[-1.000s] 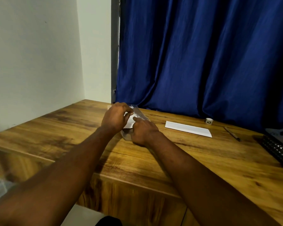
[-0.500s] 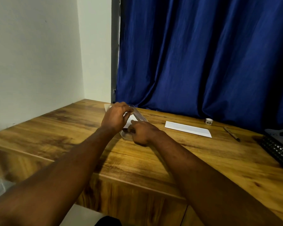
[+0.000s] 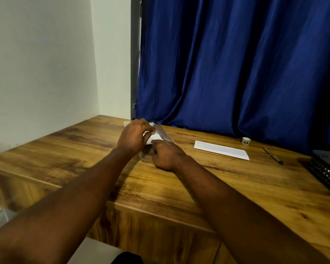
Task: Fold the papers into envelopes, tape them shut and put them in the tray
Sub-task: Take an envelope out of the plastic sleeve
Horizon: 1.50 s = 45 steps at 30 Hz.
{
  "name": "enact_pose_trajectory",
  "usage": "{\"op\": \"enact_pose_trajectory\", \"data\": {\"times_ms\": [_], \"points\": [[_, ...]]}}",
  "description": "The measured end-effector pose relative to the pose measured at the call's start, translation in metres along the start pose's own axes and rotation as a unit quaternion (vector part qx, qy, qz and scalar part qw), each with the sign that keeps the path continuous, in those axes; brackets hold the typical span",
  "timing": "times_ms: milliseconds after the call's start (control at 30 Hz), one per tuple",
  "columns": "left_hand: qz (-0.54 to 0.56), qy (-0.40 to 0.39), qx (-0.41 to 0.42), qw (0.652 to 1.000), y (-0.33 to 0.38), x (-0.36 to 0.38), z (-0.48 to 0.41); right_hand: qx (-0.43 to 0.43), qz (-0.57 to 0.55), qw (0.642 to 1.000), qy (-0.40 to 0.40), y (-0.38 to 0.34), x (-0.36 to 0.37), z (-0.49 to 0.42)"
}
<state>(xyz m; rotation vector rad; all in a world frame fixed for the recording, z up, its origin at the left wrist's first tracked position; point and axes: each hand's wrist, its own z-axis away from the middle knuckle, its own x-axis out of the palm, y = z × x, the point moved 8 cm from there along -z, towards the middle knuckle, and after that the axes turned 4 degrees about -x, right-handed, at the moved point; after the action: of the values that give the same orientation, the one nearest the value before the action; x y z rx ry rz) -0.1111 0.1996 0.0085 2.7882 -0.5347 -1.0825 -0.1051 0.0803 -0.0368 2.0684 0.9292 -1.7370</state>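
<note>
Left hand: fingers curled, pinching the far end of a clear strip of tape above the paper.
Right hand: knuckles up, fingers curled round the near end of the tape, touching the left hand.
Paper: white, mostly hidden under both hands, at the back left of the counter.
Envelope: folded, lying flat to the right of the hands, well apart from them.
Tray: black mesh, at the counter's right edge.
Pen: between envelope and tray.
Small white pot: by the blue curtain.
</note>
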Motion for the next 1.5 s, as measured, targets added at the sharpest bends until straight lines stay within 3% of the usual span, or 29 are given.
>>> {"op": "enact_pose_trajectory", "data": {"times_ms": [133,200,367,533,700,767,933,1067,1167,1267,1400,1500], "points": [[0.004,-0.015,-0.021,1.000,-0.007,0.007,0.004,-0.028,0.007,0.992,0.122,-0.001,-0.018,0.009],[0.039,-0.006,-0.063,0.997,-0.017,0.006,0.005,-0.015,-0.005,0.989,0.144,0.003,-0.024,0.013],[0.161,-0.001,-0.204,0.966,-0.036,0.010,0.016,0.026,-0.065,0.991,0.118,0.023,-0.030,0.018],[0.176,-0.034,-0.265,0.947,-0.044,0.021,0.032,-0.016,-0.078,0.997,0.000,0.008,-0.045,0.024],[0.213,-0.072,-0.288,0.931,-0.040,0.026,0.038,0.003,-0.099,0.994,0.048,0.015,-0.082,0.031],[0.207,-0.075,-0.295,0.930,-0.042,0.025,0.041,0.014,-0.108,0.989,0.104,0.024,-0.099,0.033],[0.206,-0.086,-0.296,0.929,-0.042,0.027,0.043,0.025,-0.126,0.927,0.352,0.052,-0.148,0.049],[0.176,-0.125,-0.295,0.931,-0.039,0.030,0.039,0.072,-0.150,0.869,0.466,0.075,-0.162,0.065],[0.090,-0.168,-0.253,0.949,-0.035,0.030,0.036,0.122,-0.179,0.810,0.545,0.094,-0.166,0.084],[-0.030,-0.219,-0.190,0.956,-0.028,0.033,0.032,0.199,-0.255,0.763,0.560,0.121,-0.164,0.097],[-0.040,-0.206,-0.235,0.949,-0.020,0.023,0.026,0.286,-0.309,0.708,0.567,0.153,-0.150,0.112],[-0.122,-0.227,-0.203,0.945,-0.015,0.026,0.026,0.353,-0.317,0.684,0.554,0.174,-0.136,0.120]]}}
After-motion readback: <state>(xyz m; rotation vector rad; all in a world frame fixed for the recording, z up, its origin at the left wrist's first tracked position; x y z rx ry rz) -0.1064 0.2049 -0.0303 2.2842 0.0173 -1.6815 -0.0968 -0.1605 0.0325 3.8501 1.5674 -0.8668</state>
